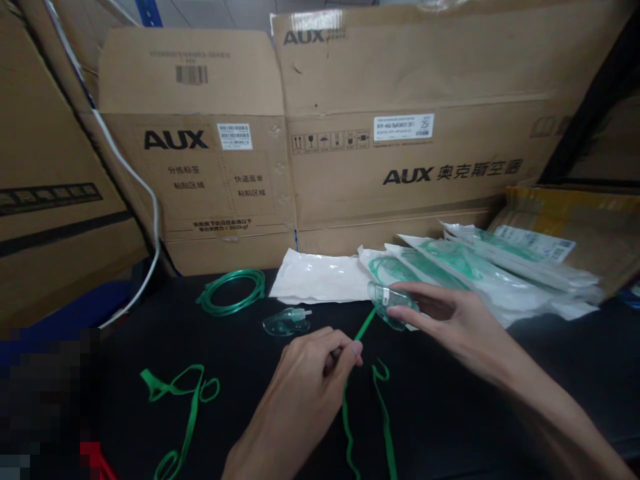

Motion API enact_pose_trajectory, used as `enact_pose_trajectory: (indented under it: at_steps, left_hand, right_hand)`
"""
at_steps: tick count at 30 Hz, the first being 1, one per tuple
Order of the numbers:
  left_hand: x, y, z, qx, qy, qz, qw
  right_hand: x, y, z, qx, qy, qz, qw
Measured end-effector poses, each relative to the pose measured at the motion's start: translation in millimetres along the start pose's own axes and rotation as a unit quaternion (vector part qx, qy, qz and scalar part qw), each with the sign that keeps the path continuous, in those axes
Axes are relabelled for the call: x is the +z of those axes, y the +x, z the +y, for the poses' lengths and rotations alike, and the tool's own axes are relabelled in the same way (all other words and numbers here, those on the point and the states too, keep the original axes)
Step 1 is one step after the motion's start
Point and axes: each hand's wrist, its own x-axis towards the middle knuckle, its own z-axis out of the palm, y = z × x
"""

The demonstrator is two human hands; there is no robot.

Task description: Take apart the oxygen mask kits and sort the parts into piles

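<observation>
My right hand (440, 310) grips a clear green oxygen mask (387, 301) between thumb and fingers. A green elastic strap (367, 325) runs from the mask down to my left hand (320, 363), whose thumb and fingers pinch it. Below that hand the strap hangs down to the black surface, and a length of green strap (384, 420) lies to its right. Another clear mask (286, 322) with a pale connector rests just beyond my left hand. A coil of green tubing (231, 293) lies farther left, and a loose green strap (193, 410) is curled at the near left.
Several clear-and-white packages (465, 267) with green contents overlap at the right. A white package (320, 277) lies at the back against large cardboard boxes (340, 200). A white cable (155, 220) hangs down at the left. The black work surface (240, 360) lies under everything.
</observation>
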Motion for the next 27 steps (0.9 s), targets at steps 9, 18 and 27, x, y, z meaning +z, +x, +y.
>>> enact_pose_trajectory:
  at_steps: [9,18,27]
  left_hand:
    - [3.2,4,-3,0.025,0.028,0.025,0.999]
    - [9.1,2,-1,0.013,0.048,-0.006,0.999]
    - [43.2,-11,-10,-0.014,0.127,-0.046,0.991]
  right_hand:
    - [6,-10,-21,-0.009,0.107,-0.178,0.978]
    - [8,9,10,-0.02,-0.053,0.098,0.994]
    - [19,13,11,-0.035,-0.026,0.079,0.996]
